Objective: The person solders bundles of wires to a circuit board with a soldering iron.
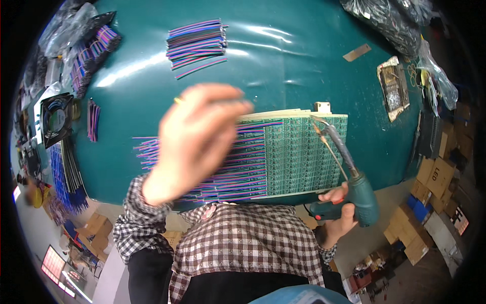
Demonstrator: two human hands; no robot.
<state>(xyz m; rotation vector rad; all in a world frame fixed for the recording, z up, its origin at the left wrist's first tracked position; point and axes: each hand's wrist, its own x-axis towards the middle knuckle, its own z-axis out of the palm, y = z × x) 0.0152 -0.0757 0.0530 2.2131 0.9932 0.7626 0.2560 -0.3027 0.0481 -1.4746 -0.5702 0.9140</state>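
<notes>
My right hand [337, 226] grips a green soldering gun [365, 202] by its handle. The gun's dark metal nose and thin solder feed tube point up and away, over the right part of a green circuit board panel [304, 157]. Rows of multicoloured ribbon wires [248, 169] lie side by side across the panel's left part, their loose ends reaching left. My left hand [195, 134] hovers over these wires, smeared by motion; whether its fingers hold anything is not visible. Farther off lies a pile of short ribbon wires [197, 43], with a single one just nearer.
At the left are bundled wires [93, 53], a small wire bunch [93, 120], a black fan [56, 119] and blue wires [68, 177] hanging at the table's edge. To the right lie a metal strip [357, 52], a worn block [393, 87] and plastic bags [385, 23].
</notes>
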